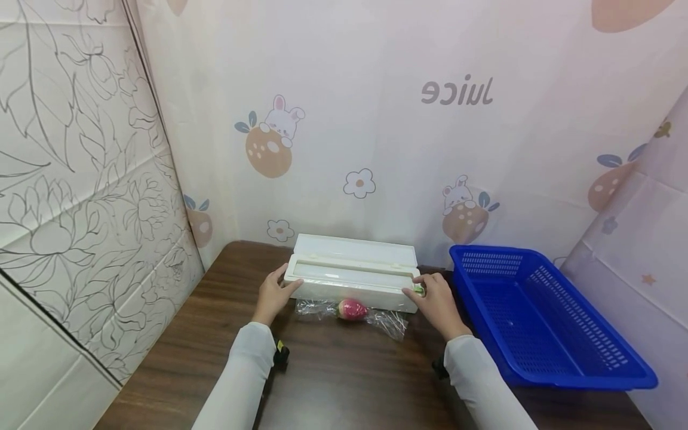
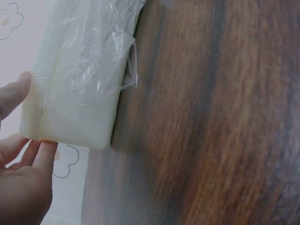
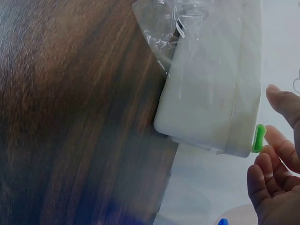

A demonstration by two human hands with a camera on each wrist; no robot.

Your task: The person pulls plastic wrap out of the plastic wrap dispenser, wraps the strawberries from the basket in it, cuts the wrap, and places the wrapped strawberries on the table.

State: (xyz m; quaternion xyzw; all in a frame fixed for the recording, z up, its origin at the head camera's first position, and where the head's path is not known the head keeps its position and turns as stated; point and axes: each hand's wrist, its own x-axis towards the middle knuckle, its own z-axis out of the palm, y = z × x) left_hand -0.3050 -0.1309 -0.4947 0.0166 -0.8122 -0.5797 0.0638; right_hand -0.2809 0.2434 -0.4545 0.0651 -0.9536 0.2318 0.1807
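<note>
A long white cling film dispenser [image 1: 349,292] stands on the table with its lid [image 1: 355,248] raised at the back. At its left end, my left hand [image 1: 274,292] grips the corner, thumb on the upper edge and fingers against the end [image 2: 33,173]. My right hand [image 1: 438,301] is around the opposite corner. There the fingertips touch a small green slider [image 3: 259,138], while the thumb stays apart from it in the right wrist view. Before the dispenser lies a pink, pale-sided strawberry-like fruit [image 1: 352,309] in clear film [image 1: 389,322] that spreads out to both sides.
A large blue plastic basket [image 1: 570,379] sits to the right, close to my right forearm. The dark wooden table [image 1: 344,376] reaches back to a printed curtain [image 1: 365,131]. Another curtain [image 1: 91,179] with line-drawn flowers hangs along the left.
</note>
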